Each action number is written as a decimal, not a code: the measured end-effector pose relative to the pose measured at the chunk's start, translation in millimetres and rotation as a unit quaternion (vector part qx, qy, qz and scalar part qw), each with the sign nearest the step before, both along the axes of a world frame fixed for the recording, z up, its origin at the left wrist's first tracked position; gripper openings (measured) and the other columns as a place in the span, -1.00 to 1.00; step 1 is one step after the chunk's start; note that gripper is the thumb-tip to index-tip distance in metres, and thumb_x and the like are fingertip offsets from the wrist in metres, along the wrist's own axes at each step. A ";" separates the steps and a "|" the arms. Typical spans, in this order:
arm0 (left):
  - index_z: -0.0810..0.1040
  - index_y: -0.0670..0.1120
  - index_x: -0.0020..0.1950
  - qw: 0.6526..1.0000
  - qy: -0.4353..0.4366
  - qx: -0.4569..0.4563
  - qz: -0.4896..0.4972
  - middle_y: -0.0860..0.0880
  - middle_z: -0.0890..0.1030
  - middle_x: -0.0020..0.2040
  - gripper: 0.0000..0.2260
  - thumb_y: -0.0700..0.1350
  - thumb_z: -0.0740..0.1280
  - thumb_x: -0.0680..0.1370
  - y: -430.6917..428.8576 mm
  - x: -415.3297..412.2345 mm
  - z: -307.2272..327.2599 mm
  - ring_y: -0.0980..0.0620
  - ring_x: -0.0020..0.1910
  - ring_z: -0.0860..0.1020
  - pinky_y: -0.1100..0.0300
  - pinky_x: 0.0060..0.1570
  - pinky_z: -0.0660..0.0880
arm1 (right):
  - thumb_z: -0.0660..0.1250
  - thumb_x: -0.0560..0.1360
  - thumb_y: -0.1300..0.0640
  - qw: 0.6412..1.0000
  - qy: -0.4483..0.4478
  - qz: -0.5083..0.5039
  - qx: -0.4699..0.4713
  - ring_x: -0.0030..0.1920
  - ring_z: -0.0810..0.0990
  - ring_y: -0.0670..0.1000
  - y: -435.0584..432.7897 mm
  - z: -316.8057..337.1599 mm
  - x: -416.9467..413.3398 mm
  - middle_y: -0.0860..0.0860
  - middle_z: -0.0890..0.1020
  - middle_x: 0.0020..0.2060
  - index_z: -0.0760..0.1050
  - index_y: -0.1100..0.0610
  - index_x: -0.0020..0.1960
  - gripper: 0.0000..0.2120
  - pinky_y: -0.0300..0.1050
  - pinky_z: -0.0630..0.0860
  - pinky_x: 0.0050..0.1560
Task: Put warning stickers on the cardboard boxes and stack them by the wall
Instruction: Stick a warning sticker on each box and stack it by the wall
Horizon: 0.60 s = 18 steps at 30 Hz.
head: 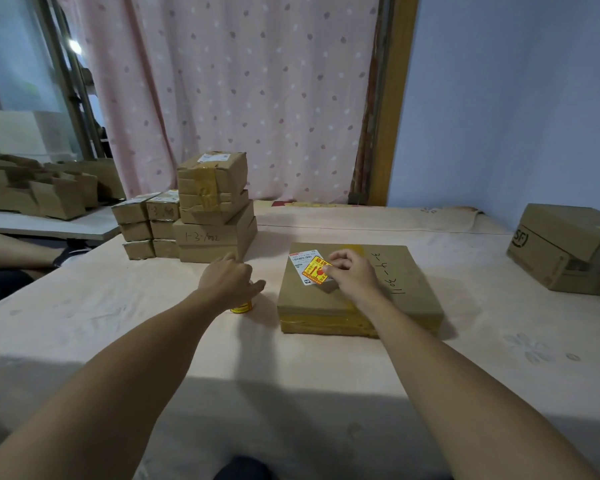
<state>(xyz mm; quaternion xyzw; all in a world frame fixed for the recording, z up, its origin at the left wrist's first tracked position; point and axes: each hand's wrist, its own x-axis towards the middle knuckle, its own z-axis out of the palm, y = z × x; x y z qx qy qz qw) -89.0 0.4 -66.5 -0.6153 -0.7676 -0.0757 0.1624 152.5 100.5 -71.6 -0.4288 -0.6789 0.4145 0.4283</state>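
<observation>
right fingers (329, 269): pinched on a yellow sticker (315, 270), pressing it down next to the white label (303, 260)
right hand (352, 273): parked on top of the flat box (357, 289)
left hand (229, 280): curled down over the sticker roll (242, 307); looks like it's gripping it, but the fingers hide the contact
flat box: mid-table (118, 306), nowhere near the wall yet
stack (201, 216): further back by the curtain (222, 91), looks like the finished ones
SF box (568, 249): off to the right, probably next
progress: roughly halfway. This sticker is almost on, then stacking, then at least one more box.
</observation>
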 end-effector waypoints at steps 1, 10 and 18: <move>0.66 -0.13 -0.12 1.000 -0.023 0.011 0.003 -0.09 0.63 -0.17 -0.58 0.19 0.24 0.58 2.5 4.7 2.3 -0.09 -0.03 0.54 0.11 -0.23 0.46 | 0.48 0.52 0.22 1.000 0.003 0.008 -0.003 -0.04 0.70 -0.04 -0.7 1.2 2.2 -0.01 0.72 -0.09 0.57 0.03 -0.01 -0.86 -0.21 0.54 -0.15; 0.70 -0.14 -0.09 0.895 -0.429 0.052 -0.112 -0.06 0.66 -0.10 -0.77 -0.02 0.36 0.62 40.6 93.6 25.4 -0.03 -0.10 0.62 0.12 -0.26 0.49 | 0.44 0.57 0.13 0.999 -0.042 0.003 0.033 0.06 0.60 -0.08 3.4 10.8 36.8 -0.04 0.66 0.02 0.66 -0.04 0.05 -0.90 -0.10 0.64 -0.05; 0.70 -0.01 0.03 0.877 -0.455 0.044 -0.145 0.04 0.65 -0.03 -0.91 -0.08 0.40 0.59 75.6 146.9 10.4 0.02 0.02 0.58 0.15 0.00 0.55 | 0.44 0.56 0.08 0.997 -0.067 -0.038 0.016 0.11 0.62 0.01 22.7 10.0 89.4 -0.05 0.65 0.02 0.65 -0.10 0.01 -0.91 0.04 0.66 0.11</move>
